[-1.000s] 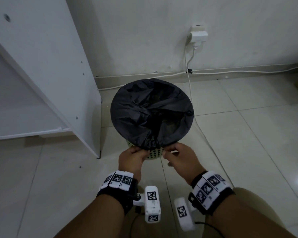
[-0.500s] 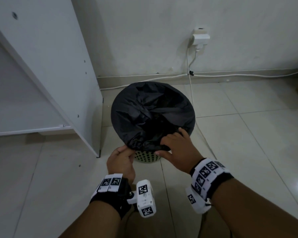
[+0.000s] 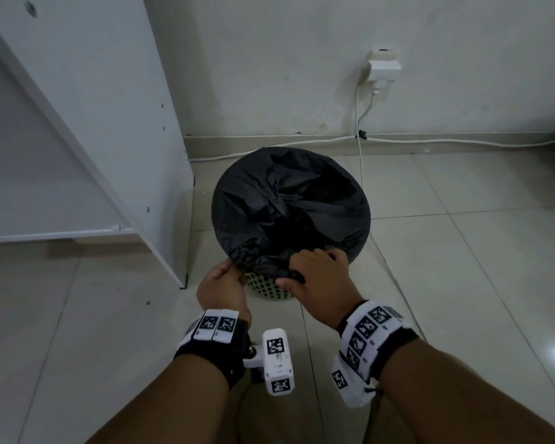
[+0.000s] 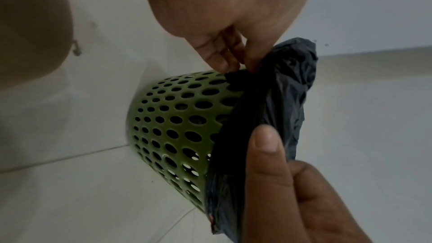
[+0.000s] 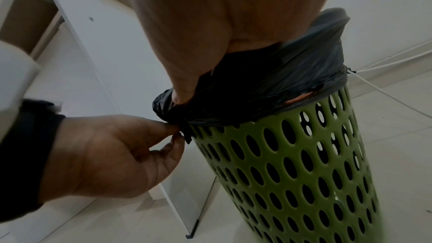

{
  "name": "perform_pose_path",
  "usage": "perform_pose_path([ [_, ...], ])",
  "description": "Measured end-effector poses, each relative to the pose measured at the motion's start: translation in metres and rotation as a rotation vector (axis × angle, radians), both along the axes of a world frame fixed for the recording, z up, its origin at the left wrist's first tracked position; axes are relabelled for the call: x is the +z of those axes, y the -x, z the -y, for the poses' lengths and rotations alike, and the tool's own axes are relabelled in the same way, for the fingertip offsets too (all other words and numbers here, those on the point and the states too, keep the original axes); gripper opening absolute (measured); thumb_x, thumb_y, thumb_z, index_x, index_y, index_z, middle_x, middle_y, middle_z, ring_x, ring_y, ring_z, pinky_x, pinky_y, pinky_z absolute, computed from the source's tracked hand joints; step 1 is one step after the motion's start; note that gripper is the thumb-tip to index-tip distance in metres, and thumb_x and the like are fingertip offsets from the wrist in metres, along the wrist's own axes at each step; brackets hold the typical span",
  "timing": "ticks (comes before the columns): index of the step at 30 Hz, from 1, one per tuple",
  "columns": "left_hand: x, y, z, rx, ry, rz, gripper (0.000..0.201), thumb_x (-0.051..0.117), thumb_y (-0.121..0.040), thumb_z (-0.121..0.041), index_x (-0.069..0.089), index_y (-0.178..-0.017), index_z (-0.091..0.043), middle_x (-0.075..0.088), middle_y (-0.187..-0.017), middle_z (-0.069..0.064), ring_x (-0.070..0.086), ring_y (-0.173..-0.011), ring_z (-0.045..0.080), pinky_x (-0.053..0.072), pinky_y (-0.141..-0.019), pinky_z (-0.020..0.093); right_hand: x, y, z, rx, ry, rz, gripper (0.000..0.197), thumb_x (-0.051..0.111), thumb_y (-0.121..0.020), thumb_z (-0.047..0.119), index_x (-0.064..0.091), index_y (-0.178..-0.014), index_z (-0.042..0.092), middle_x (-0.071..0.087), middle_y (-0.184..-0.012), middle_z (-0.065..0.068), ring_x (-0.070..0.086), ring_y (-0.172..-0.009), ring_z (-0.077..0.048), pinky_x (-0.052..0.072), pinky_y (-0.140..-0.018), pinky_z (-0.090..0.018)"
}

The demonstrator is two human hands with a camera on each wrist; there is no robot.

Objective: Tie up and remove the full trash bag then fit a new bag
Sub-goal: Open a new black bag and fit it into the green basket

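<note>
A black trash bag (image 3: 289, 206) lines a green perforated bin (image 3: 269, 288) on the tiled floor, with its edge folded down over the rim. My left hand (image 3: 234, 270) pinches the bag's folded edge at the near left of the rim. The left wrist view shows its thumb (image 4: 266, 154) pressed on the black film (image 4: 280, 99) against the bin (image 4: 177, 121). My right hand (image 3: 298, 270) grips the bunched edge at the near right, fingers curled over the rim. In the right wrist view, its thumb (image 5: 184, 90) digs into the bag (image 5: 280, 80) above the bin (image 5: 304, 154).
A white cabinet panel (image 3: 116, 123) stands close on the bin's left. A wall charger (image 3: 382, 68) hangs on the wall behind, and its white cable (image 3: 361, 174) runs down past the bin's right side. Another cable follows the skirting. Open tile floor lies to the right.
My right hand has moved from pinching the fold below the rim up onto the rim, and now grips the bunched edge. My left hand has kept its pinch, a little further left.
</note>
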State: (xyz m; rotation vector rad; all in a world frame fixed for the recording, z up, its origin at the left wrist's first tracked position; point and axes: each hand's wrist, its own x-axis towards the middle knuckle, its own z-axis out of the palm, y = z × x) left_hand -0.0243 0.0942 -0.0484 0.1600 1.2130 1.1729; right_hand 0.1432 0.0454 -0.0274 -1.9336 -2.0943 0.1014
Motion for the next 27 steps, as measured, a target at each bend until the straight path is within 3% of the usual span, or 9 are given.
perform_pose_path([
  [3, 0.007, -0.006, -0.001, -0.043, -0.057, -0.207, 0.021, 0.051, -0.096, 0.004, 0.066, -0.11, 0.002, 0.065, -0.084, 0.005, 0.066, -0.086, 0.025, 0.053, -0.079, 0.029, -0.001, 0.001, 0.001, -0.018, -0.002, 0.006, 0.036, 0.042, -0.087, 0.06, 0.052, -0.079, 0.027, 0.054, -0.076, 0.007, 0.056, -0.076, -0.019, 0.025, -0.083, -0.036],
  [6, 0.019, -0.008, 0.006, -0.026, -0.161, -0.25, 0.017, 0.059, -0.095, -0.009, 0.074, -0.086, -0.008, 0.074, -0.085, 0.008, 0.069, -0.088, 0.022, 0.057, -0.069, 0.024, 0.0, 0.005, 0.001, -0.04, 0.016, 0.008, 0.033, 0.042, -0.089, 0.059, 0.051, -0.081, 0.028, 0.053, -0.079, 0.008, 0.055, -0.078, -0.019, 0.025, -0.084, -0.036],
  [9, 0.023, -0.011, 0.011, -0.125, -0.224, -0.416, 0.01, 0.075, -0.087, -0.029, 0.079, -0.093, -0.022, 0.079, -0.087, -0.007, 0.073, -0.084, 0.009, 0.056, -0.069, 0.02, 0.001, 0.011, -0.001, -0.043, 0.017, 0.011, 0.031, 0.043, -0.089, 0.057, 0.053, -0.083, 0.028, 0.055, -0.081, 0.008, 0.055, -0.08, -0.019, 0.025, -0.084, -0.037],
  [12, 0.026, -0.014, 0.009, -0.126, -0.232, -0.484, 0.019, 0.077, -0.086, -0.026, 0.079, -0.103, -0.018, 0.078, -0.091, -0.007, 0.072, -0.084, 0.007, 0.055, -0.064, 0.012, 0.001, 0.006, -0.002, 0.041, 0.038, 0.007, 0.029, 0.047, -0.088, 0.051, 0.059, -0.095, 0.026, 0.06, -0.089, 0.006, 0.057, -0.089, -0.022, 0.026, -0.088, -0.037],
  [14, 0.027, -0.017, 0.004, -0.101, -0.201, -0.508, 0.023, 0.078, -0.084, -0.028, 0.079, -0.105, -0.018, 0.078, -0.092, -0.006, 0.073, -0.085, 0.009, 0.056, -0.068, 0.018, 0.002, -0.007, -0.001, 0.089, 0.041, 0.001, 0.038, 0.041, -0.089, 0.053, 0.064, -0.103, 0.026, 0.063, -0.093, 0.007, 0.058, -0.095, -0.022, 0.026, -0.092, -0.037],
  [17, 0.027, -0.024, -0.002, -0.009, -0.151, -0.509, 0.025, 0.083, -0.078, -0.027, 0.078, -0.101, -0.016, 0.078, -0.091, -0.004, 0.072, -0.081, 0.008, 0.058, -0.074, 0.024, -0.001, -0.03, 0.002, 0.086, -0.004, 0.016, 0.042, 0.04, -0.091, 0.055, 0.069, -0.102, 0.027, 0.068, -0.092, 0.009, 0.06, -0.099, -0.022, 0.026, -0.096, -0.038],
  [20, 0.031, -0.029, -0.003, -0.034, -0.163, -0.542, 0.013, 0.081, -0.081, -0.027, 0.073, -0.091, -0.025, 0.073, -0.084, -0.011, 0.065, -0.073, -0.003, 0.05, -0.063, 0.011, -0.005, -0.04, 0.003, 0.093, -0.058, -0.011, 0.039, 0.044, -0.091, 0.053, 0.071, -0.098, 0.025, 0.067, -0.088, 0.009, 0.062, -0.097, -0.021, 0.024, -0.097, -0.037],
  [23, 0.029, -0.03, -0.003, -0.077, -0.213, -0.636, 0.013, 0.076, -0.086, -0.031, 0.076, -0.098, -0.025, 0.067, -0.077, -0.018, 0.059, -0.069, -0.007, 0.041, -0.05, 0.001, -0.005, -0.037, 0.002, 0.073, -0.08, -0.069, 0.037, 0.046, -0.089, 0.053, 0.07, -0.093, 0.025, 0.065, -0.085, 0.009, 0.061, -0.094, -0.019, 0.025, -0.097, -0.039],
  [27, 0.028, -0.027, -0.005, -0.161, -0.237, -0.715, 0.022, 0.07, -0.09, -0.036, 0.078, -0.088, -0.015, 0.069, -0.073, -0.009, 0.06, -0.067, 0.002, 0.043, -0.055, 0.02, -0.005, -0.037, 0.001, 0.074, -0.079, -0.097, 0.036, 0.047, -0.088, 0.053, 0.068, -0.09, 0.025, 0.063, -0.083, 0.01, 0.06, -0.093, -0.018, 0.026, -0.097, -0.041],
])
